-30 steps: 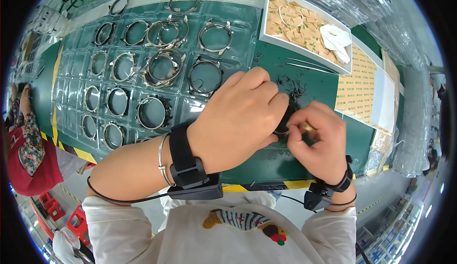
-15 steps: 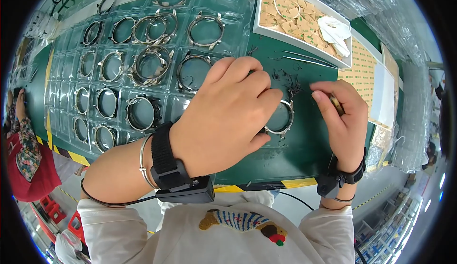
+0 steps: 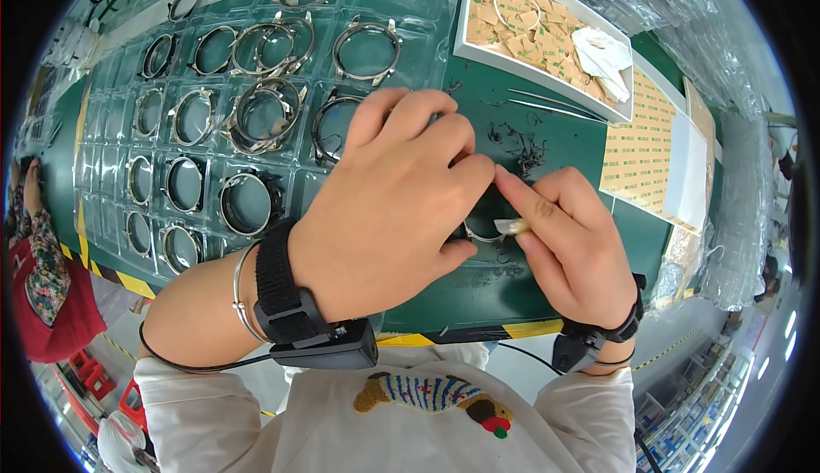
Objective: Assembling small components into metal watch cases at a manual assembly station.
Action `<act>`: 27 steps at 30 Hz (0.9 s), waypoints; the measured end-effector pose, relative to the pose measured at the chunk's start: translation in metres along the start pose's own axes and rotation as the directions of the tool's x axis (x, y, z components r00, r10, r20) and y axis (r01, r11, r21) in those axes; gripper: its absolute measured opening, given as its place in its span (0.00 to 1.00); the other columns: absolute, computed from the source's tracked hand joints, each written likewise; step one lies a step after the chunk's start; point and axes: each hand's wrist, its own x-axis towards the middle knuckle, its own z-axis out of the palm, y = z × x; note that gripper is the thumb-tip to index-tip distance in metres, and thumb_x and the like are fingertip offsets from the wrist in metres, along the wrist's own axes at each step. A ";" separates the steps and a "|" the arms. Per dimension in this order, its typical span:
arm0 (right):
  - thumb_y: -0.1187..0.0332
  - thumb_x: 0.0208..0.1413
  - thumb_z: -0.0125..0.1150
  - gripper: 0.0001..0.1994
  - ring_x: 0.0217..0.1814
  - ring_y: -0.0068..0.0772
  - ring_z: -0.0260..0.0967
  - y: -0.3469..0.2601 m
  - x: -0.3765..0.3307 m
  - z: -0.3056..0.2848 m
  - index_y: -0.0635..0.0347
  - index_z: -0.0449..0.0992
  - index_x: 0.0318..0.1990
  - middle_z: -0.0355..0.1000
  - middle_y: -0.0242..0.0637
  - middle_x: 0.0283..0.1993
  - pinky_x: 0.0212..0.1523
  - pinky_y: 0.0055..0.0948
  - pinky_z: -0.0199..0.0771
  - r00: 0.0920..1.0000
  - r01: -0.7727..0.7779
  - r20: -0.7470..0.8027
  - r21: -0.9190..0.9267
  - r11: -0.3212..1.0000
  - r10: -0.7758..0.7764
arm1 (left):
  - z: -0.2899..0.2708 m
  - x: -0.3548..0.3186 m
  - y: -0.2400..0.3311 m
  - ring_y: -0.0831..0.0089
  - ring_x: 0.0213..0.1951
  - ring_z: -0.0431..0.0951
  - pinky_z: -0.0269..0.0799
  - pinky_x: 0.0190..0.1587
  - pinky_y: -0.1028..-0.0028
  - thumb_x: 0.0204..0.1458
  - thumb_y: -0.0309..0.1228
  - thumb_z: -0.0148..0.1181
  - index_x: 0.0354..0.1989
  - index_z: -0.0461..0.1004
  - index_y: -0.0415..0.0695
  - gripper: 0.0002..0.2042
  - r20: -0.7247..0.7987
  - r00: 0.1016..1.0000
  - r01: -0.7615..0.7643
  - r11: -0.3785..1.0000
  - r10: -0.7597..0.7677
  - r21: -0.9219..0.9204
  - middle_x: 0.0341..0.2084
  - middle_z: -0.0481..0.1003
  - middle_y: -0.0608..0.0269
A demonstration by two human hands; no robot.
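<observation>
Black scraps (image 3: pixel 530 155), tweezers (image 3: pixel 574 112) beyond right hand (image 3: pixel 571 247)

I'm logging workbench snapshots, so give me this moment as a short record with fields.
Left hand: over a metal ring, hiding part of it; grip unclear
Right hand: pinching a small tool beside the ring
Tray: clear plastic, holding more metal rings
Box: white, holding tan paper pieces
Tweezers: near the box
Table: green, with dark scraps beyond the hands
</observation>
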 end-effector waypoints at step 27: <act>0.81 0.45 0.70 0.08 0.37 0.41 0.73 0.021 0.004 0.015 0.62 0.83 0.35 0.74 0.39 0.37 0.37 0.35 0.74 0.993 0.112 0.029 0.092 0.989 -0.115 | 0.002 0.002 -0.004 0.61 0.56 0.69 0.54 0.65 0.52 0.32 0.32 0.79 0.46 0.81 0.50 0.26 0.017 1.000 0.006 1.000 -0.006 0.003 0.39 0.74 0.67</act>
